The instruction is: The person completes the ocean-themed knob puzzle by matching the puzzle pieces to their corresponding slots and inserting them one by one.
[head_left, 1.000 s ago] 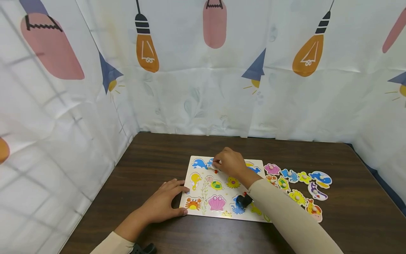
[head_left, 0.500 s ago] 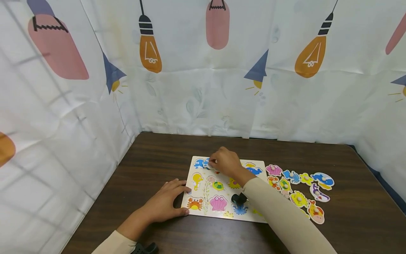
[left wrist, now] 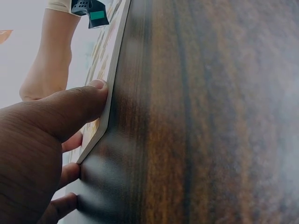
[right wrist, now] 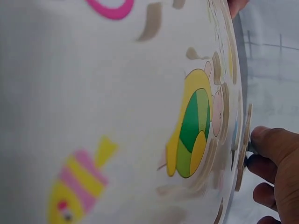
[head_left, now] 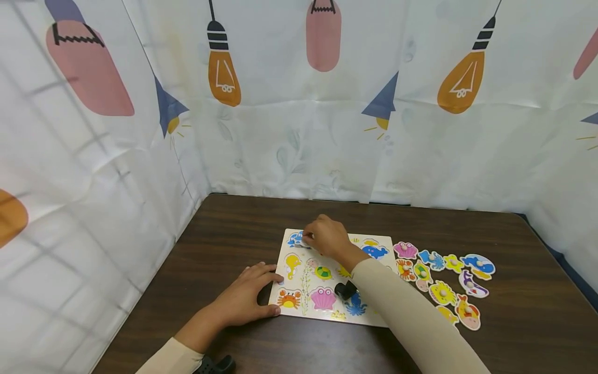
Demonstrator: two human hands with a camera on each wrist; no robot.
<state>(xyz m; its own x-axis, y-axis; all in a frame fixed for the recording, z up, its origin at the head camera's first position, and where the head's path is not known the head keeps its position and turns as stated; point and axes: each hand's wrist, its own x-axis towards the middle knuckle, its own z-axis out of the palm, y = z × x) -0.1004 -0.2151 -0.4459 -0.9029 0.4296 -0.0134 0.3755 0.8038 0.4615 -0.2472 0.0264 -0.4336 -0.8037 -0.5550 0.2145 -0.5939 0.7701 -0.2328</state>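
Observation:
A wooden peg puzzle board (head_left: 306, 304) with sea-animal pictures lies flat on the table. My right hand (head_left: 327, 238) is over its far left part and pinches a thin puzzle piece (right wrist: 243, 154) by its knob. The piece looks blue in the head view and partly covers the blue dolphin picture (head_left: 294, 239). In the right wrist view it shows edge-on, close above the board; fingers hide some of it. My left hand (head_left: 243, 296) rests at the board's near left corner, thumb (left wrist: 88, 98) against the near edge and the other fingers along the left side.
Several knobbed pieces lie right of the board, among them a pink shell (head_left: 405, 250), a crab (head_left: 405, 270), a blue whale (head_left: 478, 264) and a purple piece (head_left: 473, 284). The dark wooden table (head_left: 224, 234) ends at a printed white curtain (head_left: 289, 145).
My right hand has moved a little left with the blue piece, bringing it over the dolphin picture. My left hand stays at the board's corner. The head view has shifted slightly.

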